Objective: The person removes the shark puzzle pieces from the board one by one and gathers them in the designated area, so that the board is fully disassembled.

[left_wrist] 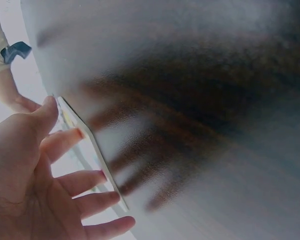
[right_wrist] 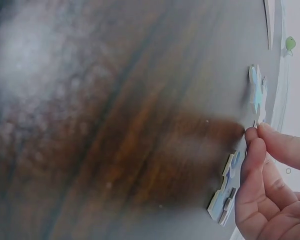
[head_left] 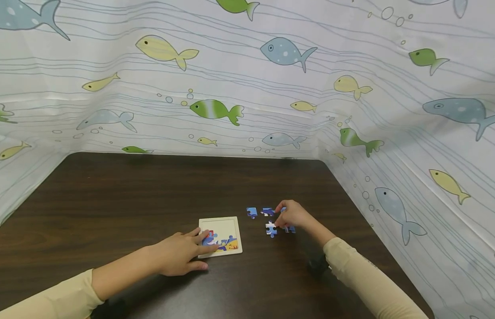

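Observation:
My left hand (head_left: 183,252) lies with spread fingers over the left side of a square wooden puzzle tray (head_left: 219,219), touching it. Inside the tray's lower half are several picture pieces (head_left: 231,243); the fingers hide part of them. My right hand (head_left: 293,215) is bent down over loose puzzle pieces, thumb and forefinger lowered. A blue-and-white jigsaw piece (head_left: 271,230) lies at the thumb tip. In the right wrist view, the fingertips (right_wrist: 261,127) appear close together beside a piece (right_wrist: 256,90); whether they pinch one is unclear.
Other loose pieces lie around the right hand: a blue piece (head_left: 251,212), one with a dark blue shape (head_left: 267,212), and one partly hidden (head_left: 289,229). The dark wooden table (head_left: 151,190) ends at a fish-patterned curtain (head_left: 231,88) behind and beside it.

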Motion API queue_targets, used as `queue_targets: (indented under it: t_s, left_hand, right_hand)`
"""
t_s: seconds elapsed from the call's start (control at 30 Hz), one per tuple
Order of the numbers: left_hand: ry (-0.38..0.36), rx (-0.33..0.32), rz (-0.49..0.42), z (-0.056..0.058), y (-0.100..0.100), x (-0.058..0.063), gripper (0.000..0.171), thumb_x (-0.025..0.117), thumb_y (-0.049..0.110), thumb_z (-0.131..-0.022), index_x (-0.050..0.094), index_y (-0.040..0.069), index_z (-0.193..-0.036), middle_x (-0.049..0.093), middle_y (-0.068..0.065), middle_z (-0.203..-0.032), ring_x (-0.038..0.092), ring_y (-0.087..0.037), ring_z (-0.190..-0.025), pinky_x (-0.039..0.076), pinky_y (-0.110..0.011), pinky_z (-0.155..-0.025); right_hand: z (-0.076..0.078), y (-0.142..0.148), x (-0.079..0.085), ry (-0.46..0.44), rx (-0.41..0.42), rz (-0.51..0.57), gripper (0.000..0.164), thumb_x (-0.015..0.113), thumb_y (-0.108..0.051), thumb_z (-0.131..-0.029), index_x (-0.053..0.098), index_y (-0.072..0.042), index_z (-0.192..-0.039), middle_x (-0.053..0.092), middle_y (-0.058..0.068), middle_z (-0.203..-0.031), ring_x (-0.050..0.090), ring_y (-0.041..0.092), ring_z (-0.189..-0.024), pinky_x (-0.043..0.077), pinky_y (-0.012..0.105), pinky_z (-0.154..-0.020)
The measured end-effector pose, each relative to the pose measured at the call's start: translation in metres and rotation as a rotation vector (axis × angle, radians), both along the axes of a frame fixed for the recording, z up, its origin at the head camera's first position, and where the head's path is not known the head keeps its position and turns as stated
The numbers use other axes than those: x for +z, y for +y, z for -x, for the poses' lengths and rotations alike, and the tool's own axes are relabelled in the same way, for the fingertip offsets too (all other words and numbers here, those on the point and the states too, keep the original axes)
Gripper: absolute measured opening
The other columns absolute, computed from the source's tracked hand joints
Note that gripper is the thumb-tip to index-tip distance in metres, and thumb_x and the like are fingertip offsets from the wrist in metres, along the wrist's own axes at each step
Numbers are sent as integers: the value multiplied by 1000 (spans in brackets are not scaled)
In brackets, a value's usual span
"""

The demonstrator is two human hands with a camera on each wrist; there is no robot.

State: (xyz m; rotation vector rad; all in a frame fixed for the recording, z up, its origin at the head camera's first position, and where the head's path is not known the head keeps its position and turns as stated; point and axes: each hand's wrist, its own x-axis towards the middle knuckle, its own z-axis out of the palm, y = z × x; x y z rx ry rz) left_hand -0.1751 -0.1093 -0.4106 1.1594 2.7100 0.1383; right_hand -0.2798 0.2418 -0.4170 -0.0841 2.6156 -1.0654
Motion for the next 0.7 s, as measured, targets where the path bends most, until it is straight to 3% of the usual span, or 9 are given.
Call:
queue_targets:
  t_s: [0.5,0.7]
  left_hand:
    - [-58,28,-1,2,0,1,54,54,53,-93,46,35,-143,39,-16,-152,35,-41,-140,40,-61,-99]
    - [-91,37,-17,5,-1,2,58,52,57,-92,44,35,-144,38,-14,-153,34,-40,-141,38,-62,-101]
  right_hand:
    - [2,3,0,-3,-30,19,31,72,5,-75,61,2,-104,74,10,-76,68,16,-62,54,32,-59]
    - [2,0,1,6,-2,66,31,74,1,-77,61,2,-105,74,8,-78,66,14,-64,52,29,-59]
